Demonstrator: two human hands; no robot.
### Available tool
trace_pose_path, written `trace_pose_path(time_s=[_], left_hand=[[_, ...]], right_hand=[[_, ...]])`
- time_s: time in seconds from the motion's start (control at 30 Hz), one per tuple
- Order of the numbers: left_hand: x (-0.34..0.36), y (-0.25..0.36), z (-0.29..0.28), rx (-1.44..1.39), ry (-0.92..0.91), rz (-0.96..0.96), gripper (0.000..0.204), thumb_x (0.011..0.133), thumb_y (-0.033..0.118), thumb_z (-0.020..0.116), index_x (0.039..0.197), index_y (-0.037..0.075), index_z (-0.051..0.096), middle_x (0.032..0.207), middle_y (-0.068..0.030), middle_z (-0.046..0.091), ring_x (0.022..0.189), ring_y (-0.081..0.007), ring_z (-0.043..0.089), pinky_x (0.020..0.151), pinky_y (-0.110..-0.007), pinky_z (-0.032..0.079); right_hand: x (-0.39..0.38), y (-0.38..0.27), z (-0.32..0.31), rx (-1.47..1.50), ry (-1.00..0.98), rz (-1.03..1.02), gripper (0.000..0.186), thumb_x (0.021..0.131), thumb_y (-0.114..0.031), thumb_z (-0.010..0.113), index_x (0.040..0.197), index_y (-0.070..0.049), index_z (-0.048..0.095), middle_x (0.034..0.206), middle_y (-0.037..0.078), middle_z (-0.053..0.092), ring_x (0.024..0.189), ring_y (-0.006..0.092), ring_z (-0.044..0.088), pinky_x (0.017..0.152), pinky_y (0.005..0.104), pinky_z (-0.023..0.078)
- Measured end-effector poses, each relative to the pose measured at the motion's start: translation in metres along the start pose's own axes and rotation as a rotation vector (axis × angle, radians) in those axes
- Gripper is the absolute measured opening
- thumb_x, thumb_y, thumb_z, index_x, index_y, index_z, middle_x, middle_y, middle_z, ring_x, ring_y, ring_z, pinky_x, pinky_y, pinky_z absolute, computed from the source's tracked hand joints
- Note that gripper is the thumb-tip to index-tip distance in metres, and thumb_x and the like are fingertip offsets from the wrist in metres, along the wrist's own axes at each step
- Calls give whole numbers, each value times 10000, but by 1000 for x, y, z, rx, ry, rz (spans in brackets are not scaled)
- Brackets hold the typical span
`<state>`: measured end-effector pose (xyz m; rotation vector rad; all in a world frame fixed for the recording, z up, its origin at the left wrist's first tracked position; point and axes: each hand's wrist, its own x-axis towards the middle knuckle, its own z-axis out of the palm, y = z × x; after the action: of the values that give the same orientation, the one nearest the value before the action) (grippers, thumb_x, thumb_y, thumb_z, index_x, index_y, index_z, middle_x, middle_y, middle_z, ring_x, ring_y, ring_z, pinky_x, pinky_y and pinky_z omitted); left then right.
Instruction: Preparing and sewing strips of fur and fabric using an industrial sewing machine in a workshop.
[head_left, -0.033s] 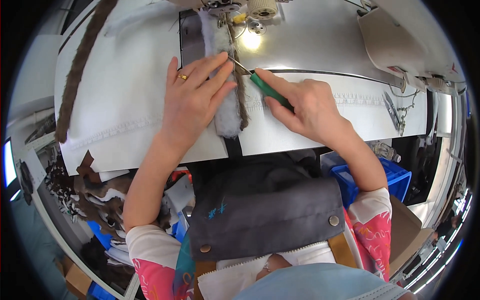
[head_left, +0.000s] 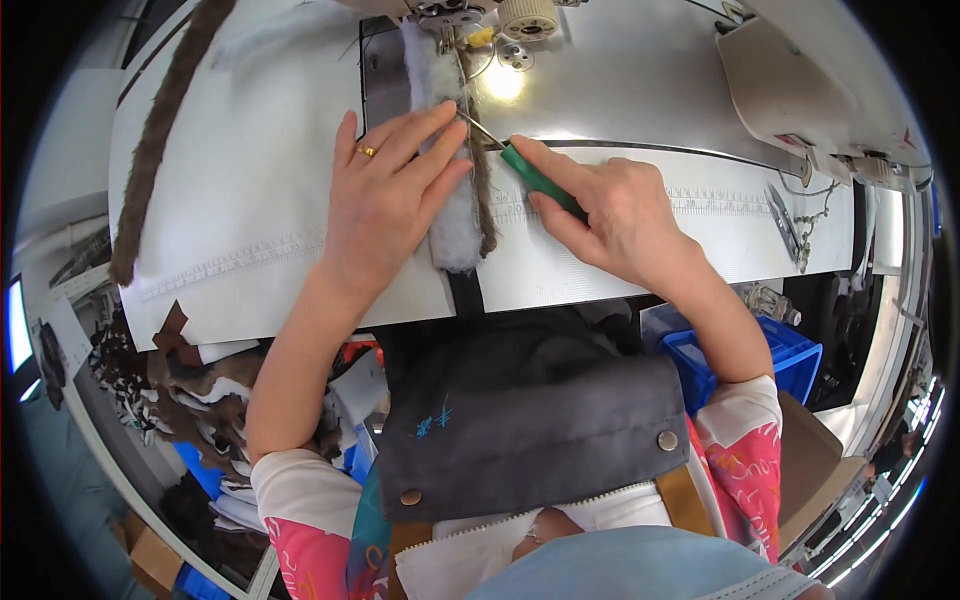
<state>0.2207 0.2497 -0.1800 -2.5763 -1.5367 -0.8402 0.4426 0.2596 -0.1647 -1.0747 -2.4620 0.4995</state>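
Observation:
My left hand, with a gold ring on one finger, lies flat with spread fingers on a strip of white fluffy fabric edged with brown fur. The strip runs from the table's front edge up to the sewing machine's needle area. My right hand grips a green-handled metal pointed tool. Its tip touches the fabric strip just right of my left fingertips.
A long brown fur strip lies along the white table's left side. Small snips rest at the right. Fur scraps pile up below the table's left edge, and a blue crate sits below right.

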Motion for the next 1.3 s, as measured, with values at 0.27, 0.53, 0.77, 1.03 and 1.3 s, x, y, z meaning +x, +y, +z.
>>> trace_pose_path(time_s=[0.27,0.53,0.77,1.03,1.3], left_hand=[[13,-14,10,-15,49,18,261,764,186,693,1011,107,658,1036,33,610,938,-174,568,952,-512,358],[5,-9,8,9,93,24,244,750,178,711,985,120,680,1040,46,619,881,-156,595,950,-481,368],[4,-2,0,-79,-18,-64,268,783,131,681,1048,100,671,1101,-11,619,960,-178,593,987,-460,336],[11,-5,4,-99,38,24,298,760,78,673,1057,48,655,1083,-71,600,878,-254,558,818,-358,445],[28,-21,15,-52,82,51,248,762,107,667,1002,47,646,1053,-53,583,919,-246,562,813,-365,468]], right_hand=[[-1,-13,4,11,97,136,387,813,-171,589,1157,2,546,476,82,515,403,261,497,467,359,406],[5,-33,23,-20,123,142,375,798,-145,592,1085,90,538,438,72,500,364,250,475,470,331,382],[9,-18,4,-79,-47,5,403,802,-166,618,1164,-3,548,470,78,500,408,278,443,499,330,375],[-1,-1,-6,-89,-74,-34,442,791,-182,629,1207,-54,554,487,61,506,414,251,439,506,329,373],[7,11,-6,-66,-14,55,420,756,-187,643,1170,-126,611,522,81,524,447,250,444,521,334,414]])
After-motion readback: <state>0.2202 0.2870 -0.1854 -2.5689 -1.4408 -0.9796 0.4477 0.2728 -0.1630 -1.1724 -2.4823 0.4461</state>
